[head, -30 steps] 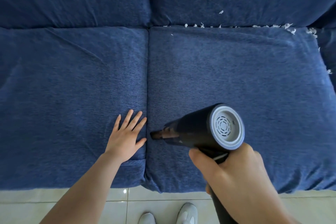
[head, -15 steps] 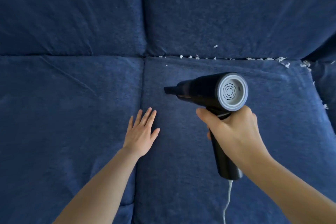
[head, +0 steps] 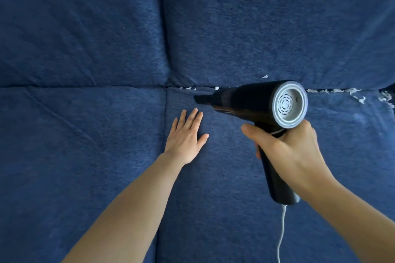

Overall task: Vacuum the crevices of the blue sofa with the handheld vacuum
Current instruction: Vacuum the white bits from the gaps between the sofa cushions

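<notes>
Four cushions of the sofa (head: 85, 134) fill the view, two seat, two back, meeting at a cross of seams. Right hand (head: 286, 151) wraps the handle of the vacuum (head: 252, 100), barrel level over the right seat cushion, nozzle aimed left along the rear crevice, tip just beside it; contact unclear. Left hand (head: 186, 136) lies flat, fingers straight and spread, on the right seat cushion just right of the centre seam. White cord (head: 281, 232) hangs from the handle base. White scraps (head: 333, 91) litter the rear crevice toward the sofa's right edge.
</notes>
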